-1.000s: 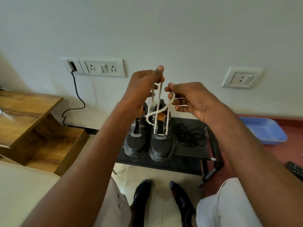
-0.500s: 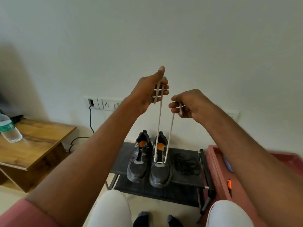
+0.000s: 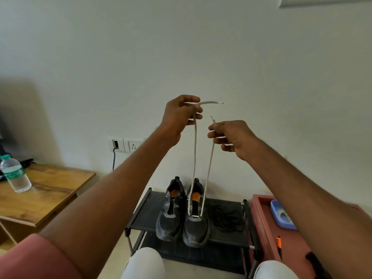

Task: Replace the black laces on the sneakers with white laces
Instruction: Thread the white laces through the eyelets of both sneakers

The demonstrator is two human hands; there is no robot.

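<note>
Two black sneakers stand side by side on a black shoe rack (image 3: 141, 215). The right sneaker (image 3: 195, 220) has a white lace (image 3: 194, 154) threaded through its lowest eyelets, and both strands rise taut to my hands. My left hand (image 3: 182, 115) pinches one strand, whose tip sticks out to the right. My right hand (image 3: 231, 135) pinches the other strand just below its tip. The left sneaker (image 3: 171, 212) has no lace. A pile of black laces (image 3: 227, 220) lies on the rack to the right of the shoes.
A wooden side table (image 3: 46, 198) at the left carries a plastic water bottle (image 3: 15, 174). A red surface (image 3: 289, 242) at the right holds a blue tray (image 3: 281, 217) and an orange pen (image 3: 279, 245). A wall socket (image 3: 125, 144) sits behind my left arm.
Both hands have pulled the white lace up and drawn its loose crossing straight. The lace tips now poke out past my fingers. The view has tilted upward.
</note>
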